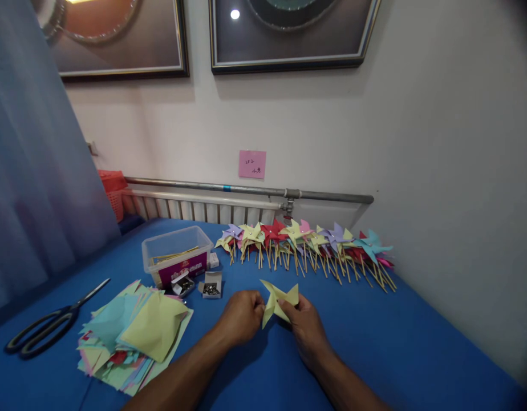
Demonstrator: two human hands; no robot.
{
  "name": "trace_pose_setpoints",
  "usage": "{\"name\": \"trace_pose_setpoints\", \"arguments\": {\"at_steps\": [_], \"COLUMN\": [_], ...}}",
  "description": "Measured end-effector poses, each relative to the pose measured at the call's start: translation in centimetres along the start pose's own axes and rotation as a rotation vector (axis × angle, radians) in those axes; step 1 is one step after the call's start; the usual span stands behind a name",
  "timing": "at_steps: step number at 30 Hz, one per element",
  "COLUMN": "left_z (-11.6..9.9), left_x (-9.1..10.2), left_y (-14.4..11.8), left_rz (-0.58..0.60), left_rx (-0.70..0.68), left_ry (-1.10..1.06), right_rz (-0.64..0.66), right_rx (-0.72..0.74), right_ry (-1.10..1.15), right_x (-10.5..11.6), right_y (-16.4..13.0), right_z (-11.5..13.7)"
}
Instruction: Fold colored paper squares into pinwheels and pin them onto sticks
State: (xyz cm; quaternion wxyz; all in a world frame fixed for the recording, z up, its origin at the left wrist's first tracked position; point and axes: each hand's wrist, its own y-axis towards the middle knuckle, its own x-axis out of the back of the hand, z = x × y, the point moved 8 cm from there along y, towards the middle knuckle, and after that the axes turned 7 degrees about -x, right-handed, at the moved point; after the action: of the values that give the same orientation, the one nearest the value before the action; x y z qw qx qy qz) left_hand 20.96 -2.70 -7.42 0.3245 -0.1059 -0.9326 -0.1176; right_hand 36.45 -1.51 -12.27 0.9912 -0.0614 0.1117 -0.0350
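A pale yellow paper pinwheel (277, 303) is held above the blue tabletop in my right hand (309, 331), with the thumb pressed on its folded middle. Just left of it, my left hand (242, 317) is closed, its thumb and fingertips curled together close to the paper's left tip. Whatever those fingers pinch, if anything, is hidden. Nearby stands a small open box of metal pins (211, 289). Another small box (182, 285) with dark metal pieces is beside it. Left of my forearm lies a messy stack of coloured paper squares (156, 325).
Finished pinwheels on sticks (295, 242) lie in a row along the back. A clear plastic tub (178, 242) holds thin sticks. Black-handled scissors (53, 325) rest at the left on the blue table (255, 377). A metal pipe (203, 186) runs along the wall behind.
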Motion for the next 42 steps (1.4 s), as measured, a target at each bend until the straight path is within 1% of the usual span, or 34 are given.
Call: {"name": "trace_pose_setpoints", "arguments": {"at_steps": [7, 15, 21, 27, 35, 42], "left_z": [0.13, -0.28, -0.38, -0.40, -0.46, -0.32], "left_x": [-0.40, -0.35, -0.14, -0.18, -0.45, -0.47], "left_y": [0.05, -0.04, 0.01, -0.05, -0.08, -0.03], "left_rz": [0.007, 0.007, -0.022, -0.008, 0.007, 0.001], "left_rx": [-0.017, -0.033, -0.042, -0.034, -0.029, -0.032], "left_ry": [-0.001, 0.010, -0.007, -0.010, -0.018, -0.019], "right_rz": [-0.027, -0.005, 0.015, 0.034, 0.003, -0.008], "right_rx": [0.024, 0.044, 0.020, 0.002, 0.023, 0.009], "right_ry": [-0.020, -0.001, 0.049, 0.053, -0.011, 0.032], "right_x": [0.13, 0.30, 0.09, -0.11, 0.37, 0.18], "right_y": [-0.17, 0.36, 0.44, 0.26, 0.53, 0.24], "right_z": [0.45, 0.05, -0.16, -0.12, -0.28, 0.05]}}
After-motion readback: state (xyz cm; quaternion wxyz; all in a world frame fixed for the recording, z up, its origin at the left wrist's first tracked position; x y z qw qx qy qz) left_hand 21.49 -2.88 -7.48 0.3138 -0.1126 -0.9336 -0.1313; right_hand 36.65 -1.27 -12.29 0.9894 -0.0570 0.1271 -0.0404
